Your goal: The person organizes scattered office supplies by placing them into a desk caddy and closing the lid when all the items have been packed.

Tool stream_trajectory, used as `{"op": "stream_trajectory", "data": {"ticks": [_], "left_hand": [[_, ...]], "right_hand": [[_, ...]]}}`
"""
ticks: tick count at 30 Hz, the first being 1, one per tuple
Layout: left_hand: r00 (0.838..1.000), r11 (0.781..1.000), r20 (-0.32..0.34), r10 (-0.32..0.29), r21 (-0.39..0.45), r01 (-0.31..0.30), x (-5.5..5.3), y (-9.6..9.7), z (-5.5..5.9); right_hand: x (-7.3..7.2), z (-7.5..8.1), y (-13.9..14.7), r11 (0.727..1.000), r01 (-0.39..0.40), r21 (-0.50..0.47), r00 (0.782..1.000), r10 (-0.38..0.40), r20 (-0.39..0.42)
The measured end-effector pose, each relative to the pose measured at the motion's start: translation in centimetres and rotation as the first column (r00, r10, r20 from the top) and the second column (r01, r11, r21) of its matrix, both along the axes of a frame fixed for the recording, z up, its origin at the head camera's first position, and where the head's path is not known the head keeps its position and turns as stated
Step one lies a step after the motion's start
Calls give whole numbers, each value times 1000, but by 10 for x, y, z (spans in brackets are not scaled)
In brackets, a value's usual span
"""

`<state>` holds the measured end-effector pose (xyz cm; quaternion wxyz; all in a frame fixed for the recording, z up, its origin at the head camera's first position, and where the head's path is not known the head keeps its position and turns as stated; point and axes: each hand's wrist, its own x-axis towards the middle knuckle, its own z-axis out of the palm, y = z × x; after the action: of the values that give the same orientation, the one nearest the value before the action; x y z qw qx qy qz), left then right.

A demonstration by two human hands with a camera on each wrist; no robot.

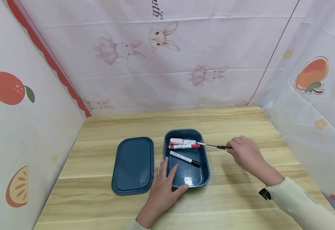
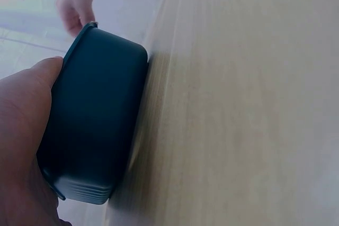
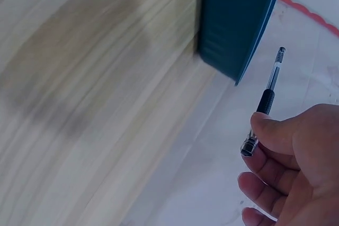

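Pinching a pen (image 1: 222,147) by one end, thumb against fingers, the right hand (image 1: 246,153) is off to the right of a dark blue container (image 1: 190,174); pen's other end reaches over the container's right rim, near the pink-and-white piece inside, cannot tell if it touches anything. Left hand (image 1: 163,190) is spread wide, fingers mostly straight, at the container's near left corner, thumb touching the rim; holds nothing else. Container sits upright, top uncovered, on the wood-grain table (image 1: 233,198). Inside: pink-and-white piece (image 1: 182,141) at the far end, red-capped marker (image 1: 184,146) lying crosswise just beside it, white marker with black cap (image 1: 183,157) slanted nearer the left hand. Matching blue lid (image 1: 134,165) lies flat on the table, left of the container, apart from it. Pale sleeve (image 1: 302,203) on the right arm, small black item (image 1: 264,194) by the cuff. Rabbit-print cloth (image 1: 236,44) behind.
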<state>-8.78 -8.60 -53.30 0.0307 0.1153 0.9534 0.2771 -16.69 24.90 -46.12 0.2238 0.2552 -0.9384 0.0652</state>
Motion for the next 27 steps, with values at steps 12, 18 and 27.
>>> {"op": "stream_trajectory", "data": {"ticks": [12, 18, 27], "left_hand": [[1000, 1000, -13, -9, -8, 8, 1, -1, 0], [1000, 1000, -17, -15, -7, 15, 0, -1, 2], [1000, 1000, -14, -19, -5, 19, 2, -2, 3]], "right_hand": [[-10, 3, -40, 998, -16, 63, 998, 12, 65], [-16, 5, -60, 998, -18, 67, 996, 12, 84], [-27, 0, -87, 991, -46, 128, 991, 29, 133]]}}
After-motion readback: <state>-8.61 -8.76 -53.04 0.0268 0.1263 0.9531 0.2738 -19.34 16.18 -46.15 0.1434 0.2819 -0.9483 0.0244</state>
